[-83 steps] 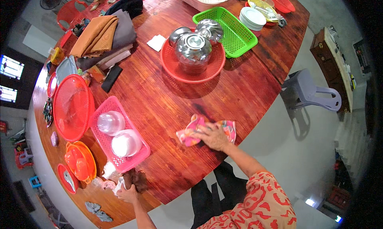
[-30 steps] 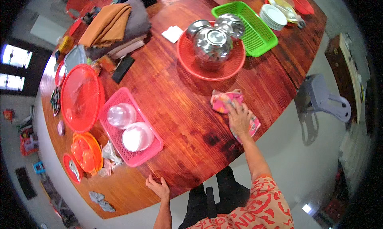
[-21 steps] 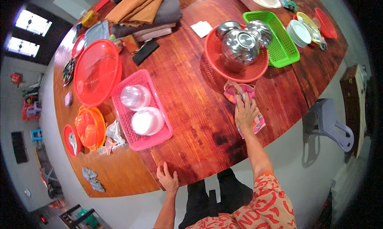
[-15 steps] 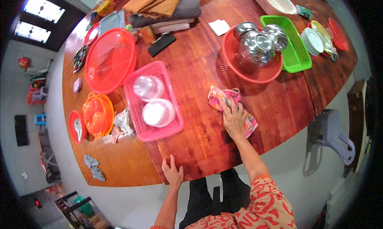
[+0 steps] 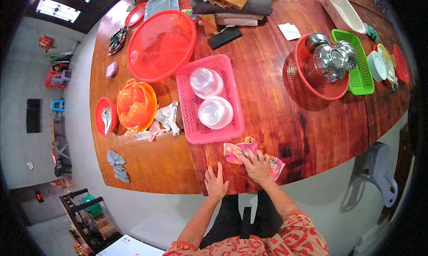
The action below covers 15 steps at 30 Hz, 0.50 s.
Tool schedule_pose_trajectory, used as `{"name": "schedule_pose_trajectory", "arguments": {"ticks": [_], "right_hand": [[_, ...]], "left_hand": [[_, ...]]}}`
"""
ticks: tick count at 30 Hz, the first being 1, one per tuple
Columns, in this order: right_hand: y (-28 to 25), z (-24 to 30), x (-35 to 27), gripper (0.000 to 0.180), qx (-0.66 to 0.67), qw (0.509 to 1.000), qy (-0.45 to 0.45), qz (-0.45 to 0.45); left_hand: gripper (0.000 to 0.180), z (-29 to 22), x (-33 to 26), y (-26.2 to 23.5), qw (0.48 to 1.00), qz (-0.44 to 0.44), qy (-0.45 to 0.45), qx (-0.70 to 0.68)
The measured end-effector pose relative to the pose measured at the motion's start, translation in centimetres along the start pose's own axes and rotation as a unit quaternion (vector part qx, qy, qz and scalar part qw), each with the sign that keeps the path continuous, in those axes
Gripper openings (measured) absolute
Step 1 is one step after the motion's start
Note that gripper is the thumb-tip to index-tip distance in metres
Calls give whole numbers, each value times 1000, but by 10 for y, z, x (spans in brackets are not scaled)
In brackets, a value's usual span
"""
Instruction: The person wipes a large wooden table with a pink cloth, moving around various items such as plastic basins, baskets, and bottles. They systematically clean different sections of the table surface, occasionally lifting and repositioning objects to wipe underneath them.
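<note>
Left grip (image 5: 216,183): released, palm flat on the wooden surface (image 5: 285,122) near its front edge, fingers spread, holding nothing. Right grip (image 5: 256,165): open hand pressed flat on top of a multicoloured cloth (image 5: 249,152), fingers extended, not clenched. Cloth lies crumpled on the surface just beside the left hand, directly in front of the pink basket tray (image 5: 209,100) and nearly touching its near edge.

Left to right across the surface: small red plate with a spoon (image 5: 106,116); orange colander set (image 5: 136,105); crumpled wrappers (image 5: 165,120); large red round basket (image 5: 161,39); pink tray holding two upturned clear bowls (image 5: 210,97); red basket with steel bowls (image 5: 327,62); green rectangular basket (image 5: 359,64); stacked white plates (image 5: 379,65). Folded fabrics (image 5: 234,2) at the far edge.
</note>
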State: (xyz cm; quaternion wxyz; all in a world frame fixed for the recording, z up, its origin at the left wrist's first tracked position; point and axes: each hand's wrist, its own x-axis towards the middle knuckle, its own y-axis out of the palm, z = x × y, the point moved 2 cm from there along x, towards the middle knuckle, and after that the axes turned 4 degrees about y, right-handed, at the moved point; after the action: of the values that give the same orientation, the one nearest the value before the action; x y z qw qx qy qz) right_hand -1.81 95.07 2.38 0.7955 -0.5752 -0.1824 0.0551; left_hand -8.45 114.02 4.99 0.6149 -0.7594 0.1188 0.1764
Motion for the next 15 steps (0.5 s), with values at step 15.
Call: {"name": "schedule_pose_trajectory", "arguments": {"ticks": [15], "right_hand": [[-3, -139, 33, 62, -198, 912, 357, -41]], "left_hand": [[100, 15, 8, -21, 991, 49, 105, 69]]}}
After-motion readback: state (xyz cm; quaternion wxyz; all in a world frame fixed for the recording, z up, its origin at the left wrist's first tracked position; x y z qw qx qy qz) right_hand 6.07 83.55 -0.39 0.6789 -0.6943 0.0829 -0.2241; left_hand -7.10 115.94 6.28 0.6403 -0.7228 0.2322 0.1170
